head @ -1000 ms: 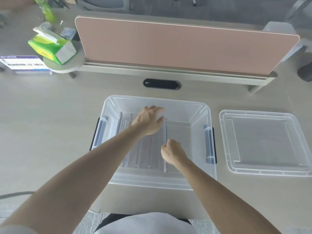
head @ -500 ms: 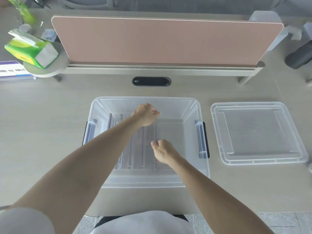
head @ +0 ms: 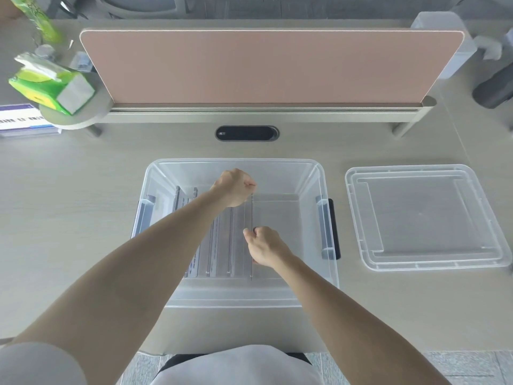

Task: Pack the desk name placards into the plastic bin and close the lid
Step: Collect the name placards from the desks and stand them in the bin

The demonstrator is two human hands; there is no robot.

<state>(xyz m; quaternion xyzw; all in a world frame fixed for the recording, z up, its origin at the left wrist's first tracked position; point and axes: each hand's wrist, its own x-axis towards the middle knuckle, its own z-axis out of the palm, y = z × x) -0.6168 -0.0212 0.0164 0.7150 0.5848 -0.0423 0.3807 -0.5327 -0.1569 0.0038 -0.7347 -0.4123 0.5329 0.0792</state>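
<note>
Head view, looking down, close

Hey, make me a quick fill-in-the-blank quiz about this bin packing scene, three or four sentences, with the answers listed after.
1. The bin's lid lies flat on the desk to the ____ of the plastic bin.
2. Both the left hand and the right hand pinch the same clear ____, held on edge.
3. The placards already packed stand toward the ____ side of the bin.
4. The green tissue pack sits at the far ____ of the desk.

Answers: right; placard; left; left
</note>
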